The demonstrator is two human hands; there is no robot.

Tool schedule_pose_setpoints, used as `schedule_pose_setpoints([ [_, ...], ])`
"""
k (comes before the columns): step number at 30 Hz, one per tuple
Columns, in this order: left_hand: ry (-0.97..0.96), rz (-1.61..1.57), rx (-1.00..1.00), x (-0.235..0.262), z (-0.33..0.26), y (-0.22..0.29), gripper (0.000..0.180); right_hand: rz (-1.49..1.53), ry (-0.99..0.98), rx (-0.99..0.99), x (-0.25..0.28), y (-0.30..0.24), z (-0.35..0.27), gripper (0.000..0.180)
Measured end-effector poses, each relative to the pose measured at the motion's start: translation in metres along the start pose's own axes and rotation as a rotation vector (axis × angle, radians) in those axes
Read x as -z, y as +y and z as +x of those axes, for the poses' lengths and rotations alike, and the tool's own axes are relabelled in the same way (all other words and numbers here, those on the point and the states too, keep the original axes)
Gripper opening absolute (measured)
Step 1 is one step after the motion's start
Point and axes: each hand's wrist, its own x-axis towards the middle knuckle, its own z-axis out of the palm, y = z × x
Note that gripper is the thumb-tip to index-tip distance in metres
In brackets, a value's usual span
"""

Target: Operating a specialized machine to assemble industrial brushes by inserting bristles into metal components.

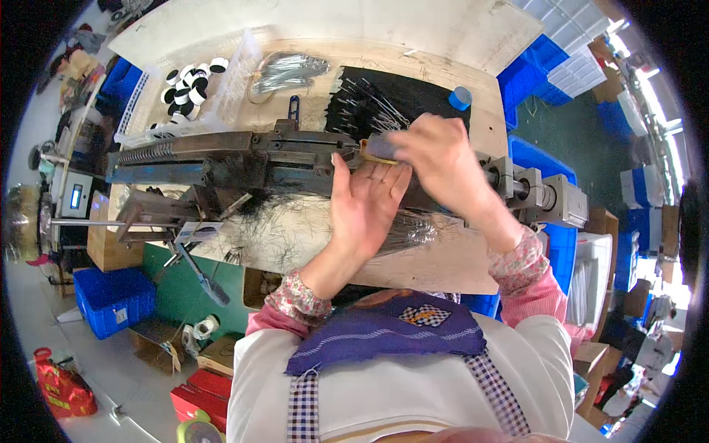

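Observation:
My left hand (365, 210) is palm up with its fingers stretched out, at the front side of a long dark metal machine (295, 159). My right hand (442, 159) is closed and bent over the machine, somewhat blurred. At its fingertips is a blurred grey block-like piece (382, 147) with a yellowish edge, just above my left fingers. Behind the hands, thin metal wire pieces (373, 103) lie on a black cloth (347, 83). Black bristles (255, 207) are strewn along the machine's front, and more fine wires (410, 230) lie below my right hand.
A white basket (240, 70) with black-and-white rolls (193, 90) stands at the back left. Bundled wires (292, 70) lie beside it. A blue round container (460, 98) stands back right. A lever (199, 273) juts off the front left; a motor-like cylinder (557, 199) is at the right.

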Motion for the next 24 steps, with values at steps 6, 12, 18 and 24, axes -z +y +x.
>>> schedule_pose_setpoints([
  [6, 0.093, 0.022, -0.096, -0.007, -0.006, -0.002, 0.072, 0.014, -0.074, -0.055, 0.000, 0.014, 0.008, 0.016],
  [12, 0.102, 0.097, -0.096, -0.006, -0.006, 0.001, 0.062, -0.021, -0.031, 0.023, -0.002, 0.012, 0.009, 0.016],
  [18, 0.086, 0.063, -0.082, -0.010, -0.001, 0.006, 0.063, -0.163, 0.034, 0.071, 0.003, 0.015, 0.006, 0.016],
  [24, 0.023, 0.059, -0.069, -0.002, -0.003, 0.004, 0.068, -0.212, 0.092, 0.119, -0.006, -0.002, -0.004, 0.017],
])
